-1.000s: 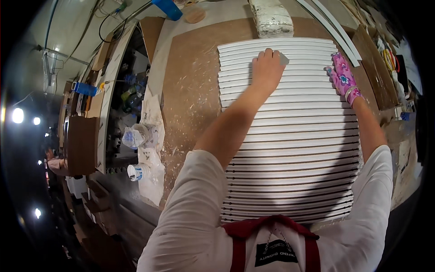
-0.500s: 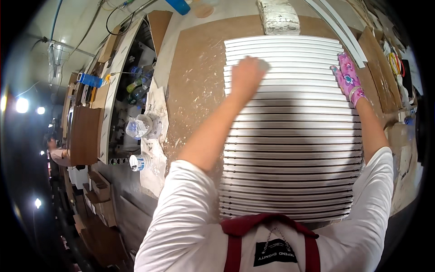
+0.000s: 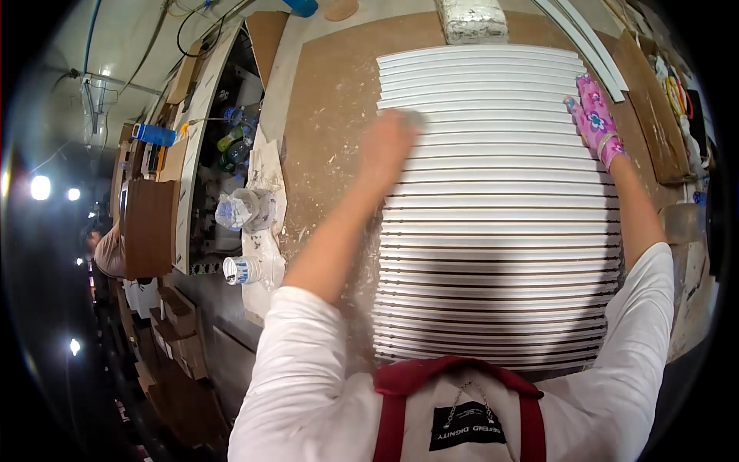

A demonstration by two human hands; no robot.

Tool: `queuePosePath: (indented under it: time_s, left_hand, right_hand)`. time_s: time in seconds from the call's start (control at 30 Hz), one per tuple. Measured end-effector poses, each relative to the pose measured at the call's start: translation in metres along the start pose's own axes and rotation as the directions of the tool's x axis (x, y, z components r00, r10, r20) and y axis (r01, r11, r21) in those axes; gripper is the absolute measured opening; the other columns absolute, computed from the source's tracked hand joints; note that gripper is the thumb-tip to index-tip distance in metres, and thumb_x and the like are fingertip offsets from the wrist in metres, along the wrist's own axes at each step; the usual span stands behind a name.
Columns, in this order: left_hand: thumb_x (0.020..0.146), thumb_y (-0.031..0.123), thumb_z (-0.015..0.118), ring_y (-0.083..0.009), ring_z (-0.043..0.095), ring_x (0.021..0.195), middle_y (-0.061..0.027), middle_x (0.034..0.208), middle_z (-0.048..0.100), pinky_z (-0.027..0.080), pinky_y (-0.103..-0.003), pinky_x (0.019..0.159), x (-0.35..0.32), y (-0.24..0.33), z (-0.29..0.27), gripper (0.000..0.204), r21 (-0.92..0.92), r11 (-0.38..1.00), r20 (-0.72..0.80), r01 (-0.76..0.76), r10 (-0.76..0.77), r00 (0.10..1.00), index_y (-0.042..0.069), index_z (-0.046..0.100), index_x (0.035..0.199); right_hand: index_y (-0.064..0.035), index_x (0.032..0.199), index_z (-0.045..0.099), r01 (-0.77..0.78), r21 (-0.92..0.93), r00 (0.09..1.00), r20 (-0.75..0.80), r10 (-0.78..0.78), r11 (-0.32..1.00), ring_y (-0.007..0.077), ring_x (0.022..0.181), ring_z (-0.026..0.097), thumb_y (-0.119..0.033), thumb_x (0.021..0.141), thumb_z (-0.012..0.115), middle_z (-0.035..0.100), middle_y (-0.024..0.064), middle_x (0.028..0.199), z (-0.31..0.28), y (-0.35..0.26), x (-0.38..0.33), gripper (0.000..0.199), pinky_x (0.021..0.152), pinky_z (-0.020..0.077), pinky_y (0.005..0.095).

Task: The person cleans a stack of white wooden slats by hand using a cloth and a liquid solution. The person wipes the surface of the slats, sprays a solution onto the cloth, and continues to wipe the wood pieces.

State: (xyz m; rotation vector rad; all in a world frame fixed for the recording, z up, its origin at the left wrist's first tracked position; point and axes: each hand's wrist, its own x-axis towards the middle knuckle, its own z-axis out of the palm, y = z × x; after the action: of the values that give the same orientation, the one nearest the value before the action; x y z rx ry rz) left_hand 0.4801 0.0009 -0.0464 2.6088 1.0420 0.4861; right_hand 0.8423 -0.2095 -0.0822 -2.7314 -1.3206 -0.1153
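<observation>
A set of long white strips (image 3: 500, 231) lies side by side across the brown bench top (image 3: 331, 115), forming a ribbed panel. My left hand (image 3: 389, 146) is bare and motion-blurred at the left ends of the upper strips, with a grey smudge at its fingertips that I cannot identify. My right hand (image 3: 593, 119) wears a pink flowered glove and rests flat on the right ends of the upper strips, holding nothing.
A white wrapped block (image 3: 473, 19) sits beyond the strips. Curved white mouldings (image 3: 589, 42) and brown boards (image 3: 654, 100) lie at the right. Crumpled plastic bottles (image 3: 242, 208) and a blue tube (image 3: 158, 135) clutter the left shelf. Another person (image 3: 108, 250) stands far left.
My left hand has slid left across the upper strips, from their middle to their left ends. The gloved right hand has stayed at the right ends.
</observation>
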Motion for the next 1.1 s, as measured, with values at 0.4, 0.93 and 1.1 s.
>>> queuePosePath:
  time_s: [0.4,0.93,1.1]
  left_hand:
    - [0.084,0.032,0.065,-0.0364,0.057,0.102,-0.0173,0.107,0.060,0.047,-0.045,0.086,0.016,0.027,0.016,0.039,0.153,0.967,-0.042,-0.202,0.210,0.977,0.002,0.061,0.107]
    - [0.083,0.024,0.063,-0.0341,0.059,0.091,-0.0188,0.095,0.061,0.048,-0.042,0.076,-0.036,-0.004,-0.047,0.028,0.193,0.977,0.146,0.090,-0.119,0.982,0.000,0.059,0.098]
    - [0.085,0.025,0.064,-0.0382,0.057,0.097,-0.0200,0.104,0.061,0.046,-0.044,0.086,-0.035,-0.001,-0.043,0.032,-0.106,0.992,-0.200,0.065,-0.086,0.976,0.000,0.059,0.105]
  right_hand:
    - [-0.0028,0.145,0.030,0.008,0.072,0.999,-0.054,-0.005,0.997,0.0305,0.140,0.027,-0.042,0.097,0.044,0.029,0.0170,0.151,0.000,-0.001,0.001,0.063,0.115,0.0221,0.0353]
    - [-0.0074,0.145,0.033,-0.050,0.055,0.997,-0.064,0.053,0.997,0.0295,0.139,0.028,-0.045,0.097,0.044,0.030,0.0158,0.151,-0.001,0.004,-0.008,0.062,0.114,0.0246,0.0368]
    - [-0.0066,0.146,0.032,-0.042,0.067,0.998,-0.042,0.045,0.997,0.0298,0.140,0.027,-0.047,0.098,0.042,0.029,0.0155,0.152,-0.004,-0.008,-0.006,0.063,0.115,0.0223,0.0362]
